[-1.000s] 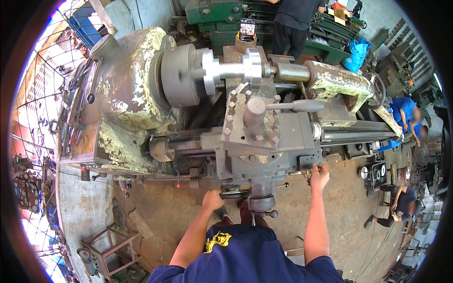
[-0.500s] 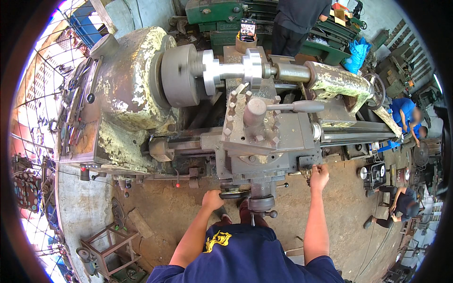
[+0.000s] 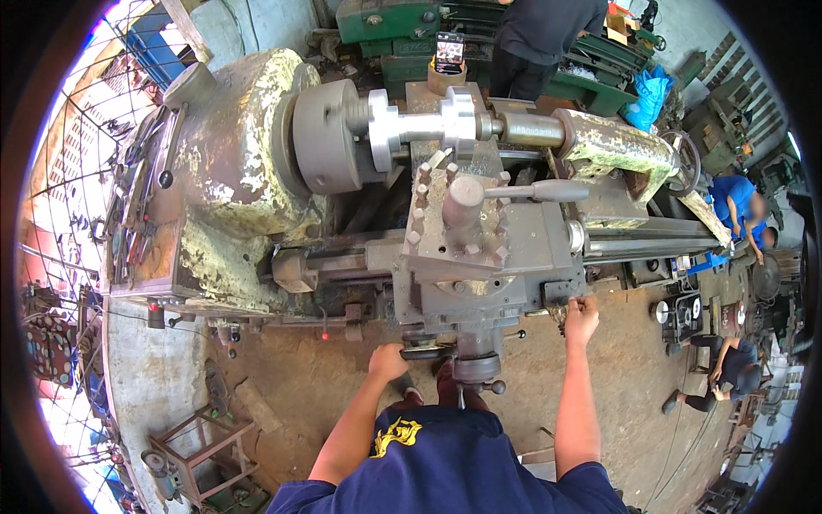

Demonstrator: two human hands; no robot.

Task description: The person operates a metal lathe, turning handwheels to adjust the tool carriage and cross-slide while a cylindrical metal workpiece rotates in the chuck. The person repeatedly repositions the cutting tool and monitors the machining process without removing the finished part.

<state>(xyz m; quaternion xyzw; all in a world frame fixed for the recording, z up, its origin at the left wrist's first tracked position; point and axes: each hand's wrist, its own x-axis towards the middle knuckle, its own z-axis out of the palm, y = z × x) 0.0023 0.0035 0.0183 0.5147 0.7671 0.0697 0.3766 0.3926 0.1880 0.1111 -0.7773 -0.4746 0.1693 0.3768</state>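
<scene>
A metal lathe stands before me. My left hand (image 3: 388, 362) is closed on the rim of the carriage handwheel (image 3: 426, 352), below the slide. At the right corner of the carriage (image 3: 561, 291), my right hand (image 3: 582, 320) has its fingers closed; what they hold is hidden, with a frayed brownish bit beside them. A shiny stepped metal workpiece (image 3: 422, 128) spans from the grey chuck (image 3: 327, 137) to the tailstock (image 3: 612, 150). In front of it sits the bolted tool post (image 3: 463, 206) with its clamp handle (image 3: 561, 192) pointing right.
Tools lie on the headstock's left ledge (image 3: 141, 201). A phone (image 3: 449, 53) stands behind the workpiece. One person (image 3: 548, 38) stands at a green machine (image 3: 390, 21) at the back; others (image 3: 729, 368) work at the right. A metal frame stand (image 3: 205, 450) is at lower left.
Both of my hands keep their grip and place. The person at the back has shifted slightly. Otherwise the view has only moved a little.
</scene>
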